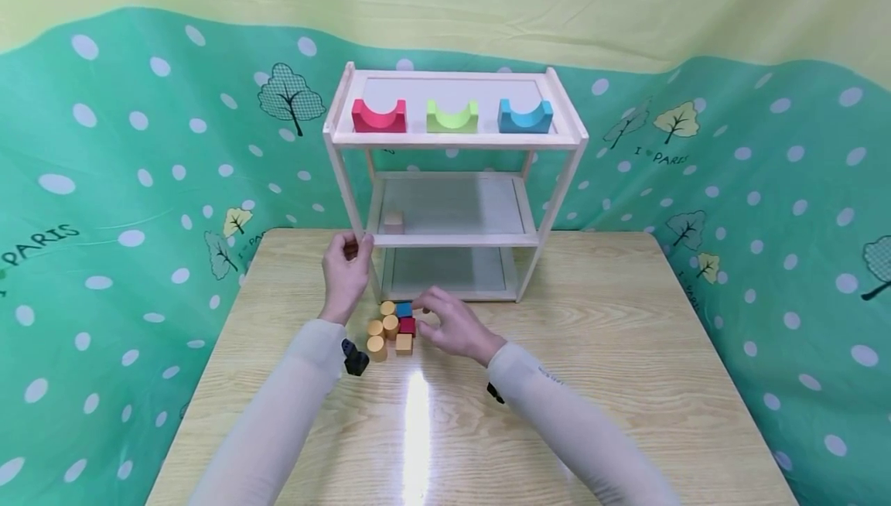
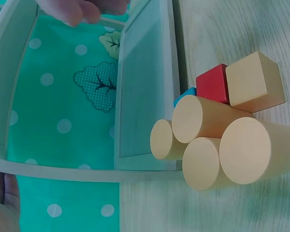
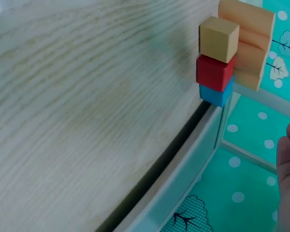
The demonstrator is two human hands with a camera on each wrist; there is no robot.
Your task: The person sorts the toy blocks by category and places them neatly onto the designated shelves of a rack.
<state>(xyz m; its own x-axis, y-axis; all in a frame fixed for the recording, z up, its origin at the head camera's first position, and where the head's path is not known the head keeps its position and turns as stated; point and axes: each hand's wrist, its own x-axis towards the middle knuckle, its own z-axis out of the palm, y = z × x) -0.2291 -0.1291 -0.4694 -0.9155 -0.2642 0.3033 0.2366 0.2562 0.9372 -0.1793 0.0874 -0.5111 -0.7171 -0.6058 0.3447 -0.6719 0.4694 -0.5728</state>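
A cluster of small blocks lies on the table in front of a wooden three-tier shelf (image 1: 452, 240): several yellow cylinders (image 1: 377, 347), a blue cube (image 1: 404, 309), a red cube (image 1: 407, 326) and a tan cube (image 1: 404, 343). My left hand (image 1: 346, 266) is raised beside the shelf's left front post, fingers loosely curled and holding nothing; its fingertips (image 2: 72, 13) hover near the shelf frame. My right hand (image 1: 448, 328) rests low just right of the red cube, fingers curled toward the blocks with their tips hidden. The left wrist view shows the cylinders (image 2: 251, 150) close up.
Red (image 1: 378, 117), green (image 1: 452, 117) and blue (image 1: 525, 117) arch blocks stand on the top tier. A small wooden cube (image 1: 394, 221) sits at the left of the middle tier. The wooden table (image 1: 626, 382) is backed by a green dotted curtain.
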